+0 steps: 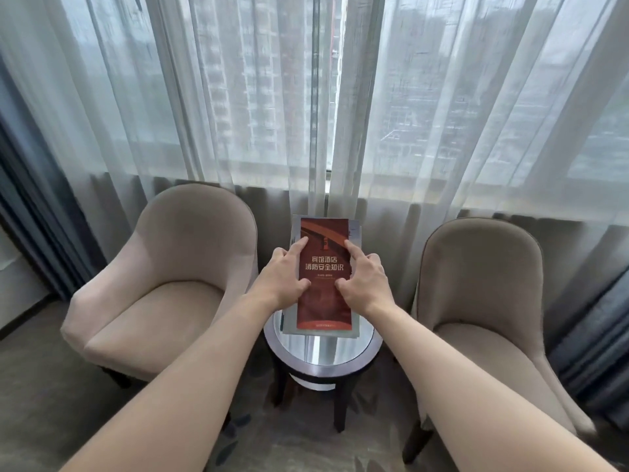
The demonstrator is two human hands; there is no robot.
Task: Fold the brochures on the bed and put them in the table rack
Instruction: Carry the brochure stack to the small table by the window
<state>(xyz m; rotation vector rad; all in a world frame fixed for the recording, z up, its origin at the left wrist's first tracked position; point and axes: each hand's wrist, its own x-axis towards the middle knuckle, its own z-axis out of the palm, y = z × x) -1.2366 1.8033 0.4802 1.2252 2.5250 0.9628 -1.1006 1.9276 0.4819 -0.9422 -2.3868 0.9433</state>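
Note:
A folded red brochure [324, 264] with white lettering lies on top of a stack of other folded brochures [290, 323], whose pale edges show beneath it. The stack rests on a small round glass-topped table [323, 349]. My left hand [282, 279] presses on the red brochure's left edge, index finger stretched forward and thumb on the cover. My right hand [364, 279] presses on its right edge the same way. Whether the stack sits in a rack is hidden by the brochures. No bed is in view.
A beige armchair [163, 284] stands left of the table and another beige armchair [483, 301] stands right of it. Sheer white curtains [306, 114] cover the window behind. Dark drapes [30, 216] hang at both sides. Patterned carpet [289, 444] covers the floor.

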